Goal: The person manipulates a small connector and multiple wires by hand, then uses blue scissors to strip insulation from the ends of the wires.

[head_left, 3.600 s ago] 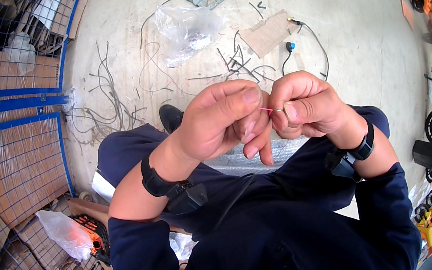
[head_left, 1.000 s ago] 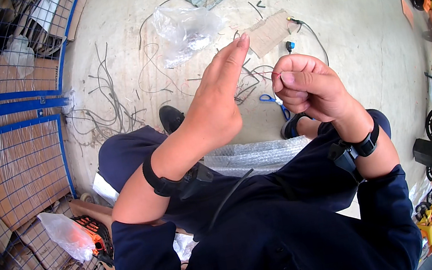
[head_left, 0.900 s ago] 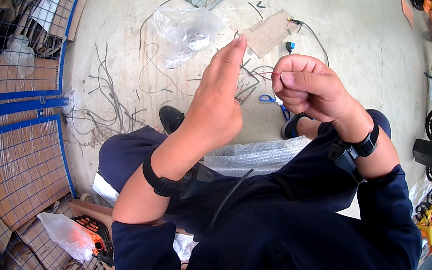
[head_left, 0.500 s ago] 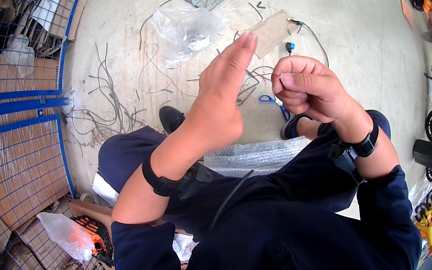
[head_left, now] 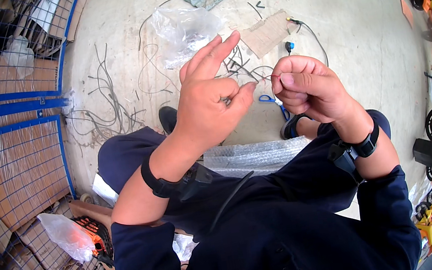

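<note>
The right hand (head_left: 307, 88) pinches a thin red wire (head_left: 278, 76) between thumb and forefinger, above the floor (head_left: 354, 30); a slack pinch could let so fine a strand slip. The left hand (head_left: 209, 99) bends thumb toward forefinger, though whether it grips anything is too small to tell. Dropped, the wire could vanish among the dark scraps (head_left: 240, 65) near the blue scissors (head_left: 266, 98).
</note>
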A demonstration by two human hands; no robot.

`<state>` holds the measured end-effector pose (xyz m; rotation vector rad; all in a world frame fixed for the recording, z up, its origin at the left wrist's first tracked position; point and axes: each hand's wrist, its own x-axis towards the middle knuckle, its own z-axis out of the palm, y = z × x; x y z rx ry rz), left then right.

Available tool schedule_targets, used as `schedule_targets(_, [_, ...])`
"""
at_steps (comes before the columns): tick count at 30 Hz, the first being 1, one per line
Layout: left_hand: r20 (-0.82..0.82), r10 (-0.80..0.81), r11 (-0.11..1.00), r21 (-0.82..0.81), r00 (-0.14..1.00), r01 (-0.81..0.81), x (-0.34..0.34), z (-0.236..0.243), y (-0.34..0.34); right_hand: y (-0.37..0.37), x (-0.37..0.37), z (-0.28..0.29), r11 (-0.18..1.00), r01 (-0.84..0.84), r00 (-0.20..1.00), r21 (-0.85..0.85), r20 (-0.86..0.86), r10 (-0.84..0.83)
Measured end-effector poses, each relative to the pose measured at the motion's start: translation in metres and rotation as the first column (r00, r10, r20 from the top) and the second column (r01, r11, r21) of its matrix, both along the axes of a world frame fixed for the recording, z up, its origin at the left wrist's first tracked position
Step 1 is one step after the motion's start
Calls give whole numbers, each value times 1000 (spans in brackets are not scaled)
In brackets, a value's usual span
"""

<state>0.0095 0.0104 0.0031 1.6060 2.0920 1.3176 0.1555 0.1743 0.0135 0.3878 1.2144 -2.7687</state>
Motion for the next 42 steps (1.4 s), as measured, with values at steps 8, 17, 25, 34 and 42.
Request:
schedule_targets(8, [-24,41,995,97,999,-38,-3,-1,-1,0,0,0,1000,4,1000,-1,-4,-4])
schedule_targets(17, [280,-126,990,99,952,102,6,4,0,-10,0,3,908,97,995,407,-12,-101])
schedule_targets(25, [-97,-189,979,52,977,195,8,1,1,-19,3,5,626,91,994,775,-107,-12])
schedule_targets(34, [548,-385,869,-56,743,492,1,9,-7,-12,3,28,782,-205,977,588,82,194])
schedule_targets(42, [966,-254,887,219,34,406,13,18,-11,-12,6,18,971,-187,976,152,-87,201])
